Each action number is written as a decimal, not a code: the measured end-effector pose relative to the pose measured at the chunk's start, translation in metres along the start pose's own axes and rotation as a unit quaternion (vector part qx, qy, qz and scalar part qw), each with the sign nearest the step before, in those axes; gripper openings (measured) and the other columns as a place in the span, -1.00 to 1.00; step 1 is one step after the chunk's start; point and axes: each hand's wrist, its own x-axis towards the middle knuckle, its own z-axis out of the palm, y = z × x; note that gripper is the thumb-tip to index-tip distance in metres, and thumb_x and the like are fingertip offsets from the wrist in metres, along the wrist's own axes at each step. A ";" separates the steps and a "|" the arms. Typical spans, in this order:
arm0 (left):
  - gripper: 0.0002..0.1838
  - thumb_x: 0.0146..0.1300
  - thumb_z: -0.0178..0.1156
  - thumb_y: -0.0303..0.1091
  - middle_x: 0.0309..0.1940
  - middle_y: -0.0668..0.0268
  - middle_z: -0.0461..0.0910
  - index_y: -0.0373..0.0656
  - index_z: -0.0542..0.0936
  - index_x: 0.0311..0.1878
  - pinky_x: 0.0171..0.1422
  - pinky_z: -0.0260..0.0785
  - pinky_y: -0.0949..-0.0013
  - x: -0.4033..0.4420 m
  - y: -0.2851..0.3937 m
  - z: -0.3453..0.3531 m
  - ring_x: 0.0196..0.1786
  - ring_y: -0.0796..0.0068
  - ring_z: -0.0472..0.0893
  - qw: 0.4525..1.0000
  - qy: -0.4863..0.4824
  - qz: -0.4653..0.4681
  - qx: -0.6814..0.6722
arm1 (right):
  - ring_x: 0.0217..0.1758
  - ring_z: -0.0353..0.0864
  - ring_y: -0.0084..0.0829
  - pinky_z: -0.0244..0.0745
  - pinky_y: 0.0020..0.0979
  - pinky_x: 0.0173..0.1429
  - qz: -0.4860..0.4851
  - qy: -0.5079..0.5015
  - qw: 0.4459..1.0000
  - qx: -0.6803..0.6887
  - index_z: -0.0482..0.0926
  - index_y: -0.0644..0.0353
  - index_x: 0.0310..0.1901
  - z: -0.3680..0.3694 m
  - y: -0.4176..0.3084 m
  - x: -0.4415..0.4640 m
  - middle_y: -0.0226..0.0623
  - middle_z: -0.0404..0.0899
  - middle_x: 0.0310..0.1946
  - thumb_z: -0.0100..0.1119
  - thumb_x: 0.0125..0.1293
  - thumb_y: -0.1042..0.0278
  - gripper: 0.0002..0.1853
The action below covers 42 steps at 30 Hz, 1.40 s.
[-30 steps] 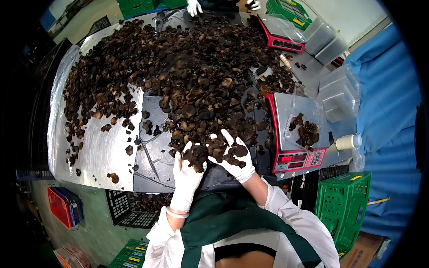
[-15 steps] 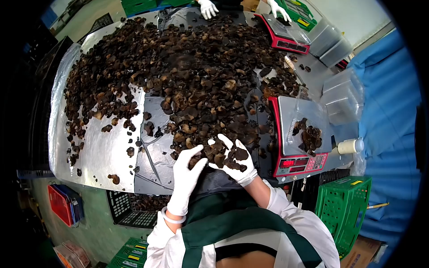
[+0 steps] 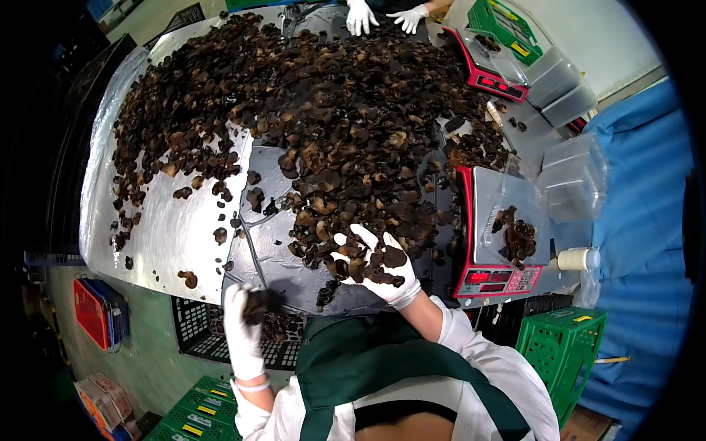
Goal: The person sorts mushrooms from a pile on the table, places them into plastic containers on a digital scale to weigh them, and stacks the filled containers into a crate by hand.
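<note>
Left grip (image 3: 241, 327) clasps dark pieces (image 3: 255, 307); right grip (image 3: 396, 289), open, cradles more; scale digits (image 3: 479, 278) illegible.

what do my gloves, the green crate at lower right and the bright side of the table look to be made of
White gloves: thin matte rubber, perhaps latex or nitrile, judging by the snug fit
Green crate: rigid plastic, from its moulded, perforated walls
Table: smooth metal, likely steel, from the silvery glare

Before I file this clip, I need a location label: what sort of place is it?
Probably a food-packing room: a table heaped with dark, mushroom-like pieces, digital scales and clear tubs.
</note>
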 end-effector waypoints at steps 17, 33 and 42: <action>-0.40 0.34 -0.04 0.00 0.37 0.25 0.31 0.00 0.29 0.40 0.42 0.12 0.04 0.004 -0.044 0.037 0.42 0.16 0.25 0.938 -0.094 -0.098 -0.319 | 0.37 0.30 -0.06 0.15 0.16 0.39 -0.094 0.220 0.967 -0.087 0.37 -0.07 0.30 0.001 0.008 -0.003 -0.17 0.38 0.28 -0.01 0.37 0.18 -0.54; -0.39 0.29 0.07 -0.36 0.37 0.17 0.27 -0.05 0.23 0.42 0.39 0.25 -0.02 0.013 -0.092 0.190 0.37 0.16 0.33 0.892 -0.313 -0.211 -0.248 | 0.34 0.35 0.01 0.41 0.23 0.19 -0.232 0.143 0.950 -0.153 0.28 0.04 0.35 0.020 -0.056 -0.097 -0.10 0.35 0.29 -0.22 0.48 0.05 -0.51; -0.61 0.39 0.11 -0.29 0.07 0.32 0.50 -0.12 0.39 0.24 0.18 0.41 0.30 -0.007 -0.137 0.345 0.08 0.40 0.50 0.894 -0.382 -0.183 -0.148 | 0.09 0.57 -0.21 0.52 -0.14 0.11 -0.511 0.235 0.744 -0.361 0.48 0.20 0.01 0.092 -0.195 -0.203 -0.14 0.57 -0.02 -0.22 0.49 -0.12 -0.50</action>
